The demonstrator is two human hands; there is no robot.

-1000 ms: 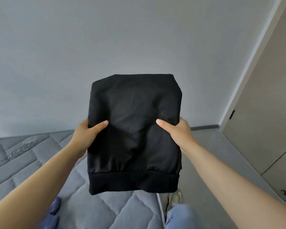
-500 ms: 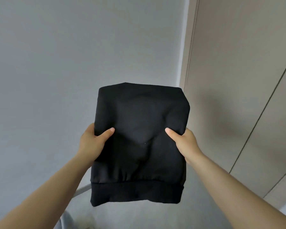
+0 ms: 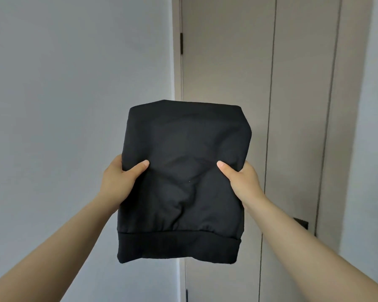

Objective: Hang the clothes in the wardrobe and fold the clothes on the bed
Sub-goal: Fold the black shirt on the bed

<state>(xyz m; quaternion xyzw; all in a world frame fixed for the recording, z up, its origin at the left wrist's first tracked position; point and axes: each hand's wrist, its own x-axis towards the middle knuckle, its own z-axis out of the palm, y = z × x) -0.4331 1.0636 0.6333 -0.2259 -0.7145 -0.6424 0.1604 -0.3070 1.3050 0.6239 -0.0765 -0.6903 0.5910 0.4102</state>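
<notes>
forearms reach forward from both bottom corners. the left hand grips the left edge of the folded black garment, thumb pressed on top, the other fingers hidden under the cloth. the right hand grips the right edge in the same way. the garment is held in the air between both hands, with its ribbed hem nearest. behind it is a grey wall on the left and closed beige doors on the right, with a small dark handle.

No text, label, brand, number or sign can be read anywhere.
</notes>
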